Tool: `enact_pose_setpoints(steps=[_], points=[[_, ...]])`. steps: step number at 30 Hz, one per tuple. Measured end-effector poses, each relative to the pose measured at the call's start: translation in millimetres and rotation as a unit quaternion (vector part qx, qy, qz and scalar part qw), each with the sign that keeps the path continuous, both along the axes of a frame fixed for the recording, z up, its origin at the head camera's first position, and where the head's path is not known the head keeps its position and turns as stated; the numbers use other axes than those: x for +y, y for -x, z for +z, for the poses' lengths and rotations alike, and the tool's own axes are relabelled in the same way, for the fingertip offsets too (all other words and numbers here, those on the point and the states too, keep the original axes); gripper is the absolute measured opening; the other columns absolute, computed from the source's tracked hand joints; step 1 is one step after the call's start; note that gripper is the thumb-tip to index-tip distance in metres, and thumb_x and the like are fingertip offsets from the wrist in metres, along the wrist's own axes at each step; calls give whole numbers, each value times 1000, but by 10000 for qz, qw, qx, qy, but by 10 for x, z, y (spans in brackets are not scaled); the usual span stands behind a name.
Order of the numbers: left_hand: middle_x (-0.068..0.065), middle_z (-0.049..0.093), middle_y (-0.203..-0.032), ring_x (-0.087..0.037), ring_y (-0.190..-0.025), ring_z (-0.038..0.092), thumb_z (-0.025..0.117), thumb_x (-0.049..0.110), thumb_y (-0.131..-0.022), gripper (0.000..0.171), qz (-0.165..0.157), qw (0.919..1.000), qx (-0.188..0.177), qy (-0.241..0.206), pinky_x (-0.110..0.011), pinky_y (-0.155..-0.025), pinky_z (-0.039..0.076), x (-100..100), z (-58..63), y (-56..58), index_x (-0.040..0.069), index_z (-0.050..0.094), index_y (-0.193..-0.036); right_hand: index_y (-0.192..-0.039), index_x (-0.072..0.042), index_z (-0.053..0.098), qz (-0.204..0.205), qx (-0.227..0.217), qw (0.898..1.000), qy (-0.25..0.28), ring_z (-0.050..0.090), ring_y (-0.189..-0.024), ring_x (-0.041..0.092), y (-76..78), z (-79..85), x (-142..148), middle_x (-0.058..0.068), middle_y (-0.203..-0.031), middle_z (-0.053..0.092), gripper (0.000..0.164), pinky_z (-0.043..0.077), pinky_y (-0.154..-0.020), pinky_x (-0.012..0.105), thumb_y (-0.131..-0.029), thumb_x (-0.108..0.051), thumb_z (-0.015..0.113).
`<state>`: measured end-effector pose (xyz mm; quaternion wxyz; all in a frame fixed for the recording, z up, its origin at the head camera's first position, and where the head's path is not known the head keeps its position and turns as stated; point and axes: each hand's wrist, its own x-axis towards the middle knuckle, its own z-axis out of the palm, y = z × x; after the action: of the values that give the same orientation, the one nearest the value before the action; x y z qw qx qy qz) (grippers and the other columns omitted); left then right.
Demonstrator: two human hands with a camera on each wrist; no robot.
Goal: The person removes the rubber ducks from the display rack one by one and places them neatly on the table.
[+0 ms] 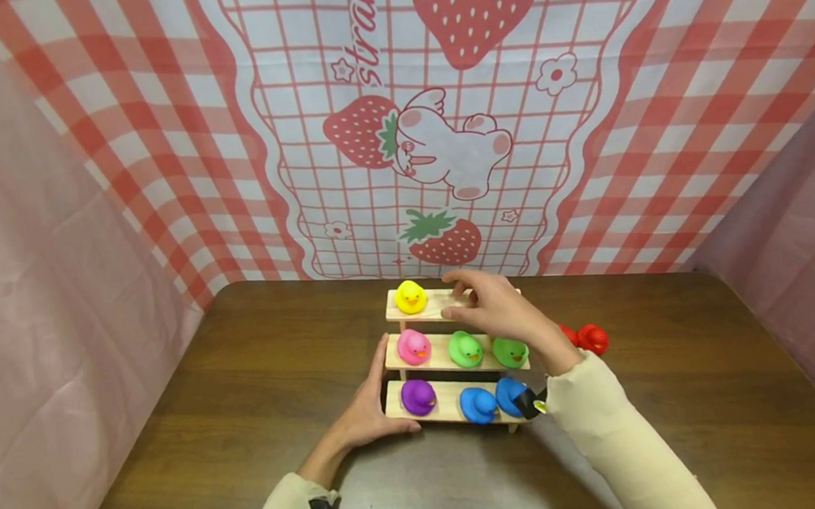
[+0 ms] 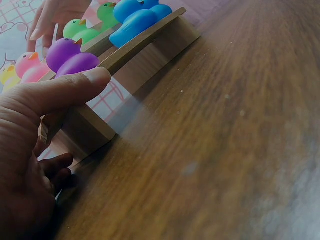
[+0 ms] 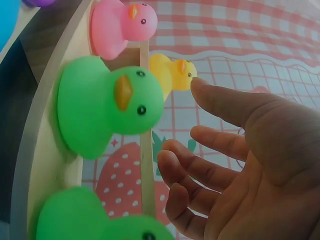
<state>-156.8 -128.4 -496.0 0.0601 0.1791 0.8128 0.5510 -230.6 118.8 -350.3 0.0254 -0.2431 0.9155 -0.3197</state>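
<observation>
A three-tier wooden shelf [image 1: 447, 403] stands on the table with rubber ducks on each tier. My left hand [image 1: 364, 417] grips its left end, the thumb on the bottom tier's front edge beside a purple duck [image 2: 70, 57]. Over the top tier, to the right of a yellow duck [image 1: 410, 297], hovers my right hand [image 1: 499, 305], fingers loosely bent and holding nothing. The middle tier carries a pink duck [image 1: 413, 347], a green duck [image 3: 105, 105] and another green duck [image 1: 510, 351]. Two blue ducks [image 1: 478, 405] sit close together at the bottom tier's right.
Red ducks [image 1: 592, 338] lie on the wooden table [image 1: 268, 390] to the right of the shelf, partly hidden by my right wrist. Behind the table hangs a checked strawberry cloth [image 1: 378, 241]; pink curtains [image 1: 64, 310] flank both sides.
</observation>
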Motion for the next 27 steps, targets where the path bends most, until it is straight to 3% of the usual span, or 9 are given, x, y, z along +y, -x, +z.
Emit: enact_pose_setpoints(steps=[6,10,15,21,27], points=[[-11,8,-171,-31,-157,15,94,19,-62,141,15,10000,1,0,-58,-127,14,1,3,3,26,-5,-162,-138,-7,57,127,111,9998,-88,68,-94,25,36,22,-120,17,-120,69,56,58,-84,42,-90,-29,74],[-10,6,-171,-31,-157,15,94,19,-62,141,0,10000,-12,27,-58,-127,14,-1,5,-2,22,-5,-163,-139,-6,56,145,129,9996,-218,68,-99,28,51,44,-205,19,-124,68,58,58,-88,44,-90,-29,74],[-14,7,-171,-34,-156,18,94,19,-62,141,-40,10000,32,-19,-59,-126,16,-4,3,-6,22,-6,-162,-139,-5,56,197,154,9994,-230,67,-93,26,59,52,-286,19,-125,68,58,58,-84,41,-89,-28,74],[-18,8,-170,-40,-154,22,94,19,-63,142,-77,9999,120,5,-63,-124,19,-10,-10,0,14,-7,-162,-138,-7,57,221,170,9994,-227,64,-89,22,64,51,-348,17,-124,67,56,57,-83,38,-89,-28,75],[-14,5,-171,-37,-156,17,94,19,-63,140,-40,10000,55,40,-62,-125,17,-4,10,-8,16,-6,-162,-137,-8,57,214,10,9994,-275,66,-104,30,77,53,-405,18,-129,65,54,59,-91,44,-90,-27,74]])
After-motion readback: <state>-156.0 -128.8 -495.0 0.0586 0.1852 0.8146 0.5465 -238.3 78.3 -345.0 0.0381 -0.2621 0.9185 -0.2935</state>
